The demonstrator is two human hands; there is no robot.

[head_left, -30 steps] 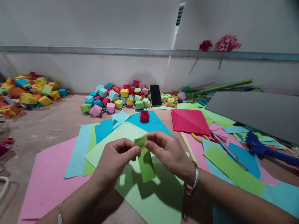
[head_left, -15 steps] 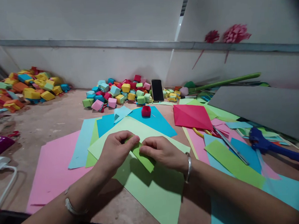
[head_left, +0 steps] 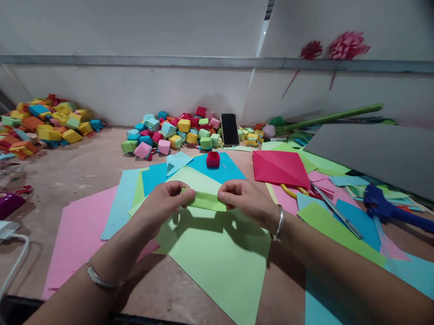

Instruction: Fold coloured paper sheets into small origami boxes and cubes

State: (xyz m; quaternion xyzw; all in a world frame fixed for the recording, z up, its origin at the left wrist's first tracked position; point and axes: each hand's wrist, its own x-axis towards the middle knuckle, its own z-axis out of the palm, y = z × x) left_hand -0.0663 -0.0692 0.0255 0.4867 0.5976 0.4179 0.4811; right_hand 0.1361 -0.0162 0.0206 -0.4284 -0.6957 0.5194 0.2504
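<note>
Between my two hands a folded strip of lime-green paper (head_left: 206, 201) is stretched level, above a light green sheet (head_left: 222, 264). My left hand (head_left: 164, 201) pinches its left end between thumb and fingers. At the right end, my right hand (head_left: 246, 200) has the same kind of pinch. Just beyond them a small red paper box (head_left: 213, 160) sits on a blue sheet (head_left: 233, 165). A light blue folded piece (head_left: 177, 162) lies to the left of that box.
Piles of small coloured paper cubes (head_left: 55, 122) stand along the wall, near a phone (head_left: 230, 129). Pink sheets (head_left: 73, 238) lie left. To the right are a red sheet (head_left: 281, 169), a silver pen-like tool (head_left: 339, 212), a blue glue gun (head_left: 384, 204) and a grey board (head_left: 380, 159).
The lime-green strip has turned from slanting to nearly level. My right hand has shifted up and right to the strip's far end; my left hand has moved slightly up.
</note>
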